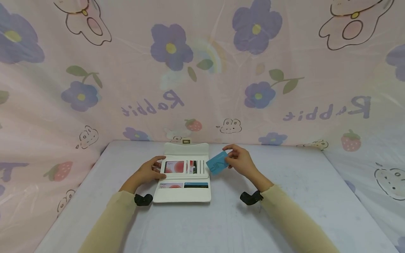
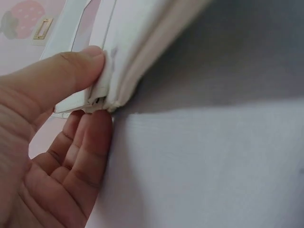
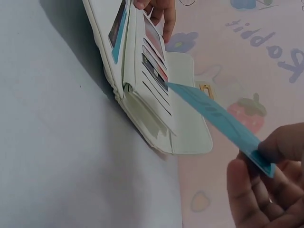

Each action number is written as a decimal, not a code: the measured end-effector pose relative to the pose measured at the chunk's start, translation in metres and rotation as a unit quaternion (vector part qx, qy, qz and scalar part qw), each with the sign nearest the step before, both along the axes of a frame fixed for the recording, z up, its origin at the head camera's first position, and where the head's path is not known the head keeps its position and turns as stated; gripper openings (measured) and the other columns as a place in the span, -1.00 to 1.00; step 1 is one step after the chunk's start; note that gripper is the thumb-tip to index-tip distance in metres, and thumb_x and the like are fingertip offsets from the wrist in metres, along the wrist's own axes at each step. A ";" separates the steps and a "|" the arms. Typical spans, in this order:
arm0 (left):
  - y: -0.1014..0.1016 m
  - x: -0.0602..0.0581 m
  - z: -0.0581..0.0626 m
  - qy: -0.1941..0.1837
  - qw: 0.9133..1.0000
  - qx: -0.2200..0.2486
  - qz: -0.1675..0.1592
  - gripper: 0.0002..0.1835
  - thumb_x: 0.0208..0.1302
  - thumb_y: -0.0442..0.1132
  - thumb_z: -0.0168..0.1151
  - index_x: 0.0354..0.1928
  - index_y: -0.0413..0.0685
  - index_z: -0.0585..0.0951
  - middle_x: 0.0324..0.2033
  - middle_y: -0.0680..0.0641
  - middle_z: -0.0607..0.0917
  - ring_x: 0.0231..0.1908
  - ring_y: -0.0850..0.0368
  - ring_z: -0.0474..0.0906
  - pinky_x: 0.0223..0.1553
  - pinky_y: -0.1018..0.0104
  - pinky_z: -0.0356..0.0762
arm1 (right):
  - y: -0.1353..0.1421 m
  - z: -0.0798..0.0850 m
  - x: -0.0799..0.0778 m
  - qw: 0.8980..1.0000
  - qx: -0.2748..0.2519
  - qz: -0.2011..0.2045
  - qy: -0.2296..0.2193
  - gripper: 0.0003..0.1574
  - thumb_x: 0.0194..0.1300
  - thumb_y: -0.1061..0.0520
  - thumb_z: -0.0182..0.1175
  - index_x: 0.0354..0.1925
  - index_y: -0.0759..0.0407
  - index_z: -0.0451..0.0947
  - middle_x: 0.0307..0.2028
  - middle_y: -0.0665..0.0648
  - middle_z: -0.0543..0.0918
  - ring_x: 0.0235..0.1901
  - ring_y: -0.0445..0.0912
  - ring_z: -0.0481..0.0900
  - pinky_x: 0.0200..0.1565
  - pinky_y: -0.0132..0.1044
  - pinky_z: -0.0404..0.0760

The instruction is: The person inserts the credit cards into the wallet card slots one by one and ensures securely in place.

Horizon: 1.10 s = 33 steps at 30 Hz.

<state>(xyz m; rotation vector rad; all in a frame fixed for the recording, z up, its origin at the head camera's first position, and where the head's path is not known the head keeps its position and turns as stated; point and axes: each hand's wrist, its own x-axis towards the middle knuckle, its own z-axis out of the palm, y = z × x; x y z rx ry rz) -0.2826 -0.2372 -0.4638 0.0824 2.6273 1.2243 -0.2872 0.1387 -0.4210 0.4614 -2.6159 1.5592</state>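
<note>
An unfolded white wallet (image 1: 181, 196) lies on the table, with cards in its slots and two more cards in the lower panel. My left hand (image 1: 148, 171) grips the wallet's left edge, its thumb (image 2: 71, 71) on top and the other fingers underneath in the left wrist view. Between thumb and fingers, my right hand (image 1: 243, 162) pinches a blue card (image 1: 217, 163) by one end. The card is tilted, and its far corner is close to the slots on the wallet's right side. In the right wrist view the blue card (image 3: 221, 121) points at the card slots (image 3: 156, 90).
The wallet's flap (image 1: 186, 149) with a gold clasp plate (image 1: 186, 141) lies toward the back edge of the white-covered table (image 1: 284, 218). A pink curtain (image 1: 215, 88) printed with flowers and rabbits hangs behind it. Black wrist cameras (image 1: 251, 198) sit by both wrists.
</note>
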 end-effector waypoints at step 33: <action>-0.001 -0.003 -0.004 -0.015 1.000 0.020 0.000 -0.09 0.04 -0.20 0.48 0.43 0.11 0.22 0.06 -0.19 0.47 -0.13 0.05 0.47 -0.16 0.28 0.45 | -0.035 -0.026 0.000 0.995 -0.058 -0.039 -0.066 -0.58 0.14 0.34 0.25 -0.01 0.34 0.42 -0.49 0.21 0.66 -0.58 -0.11 0.65 -0.40 -0.18 0.72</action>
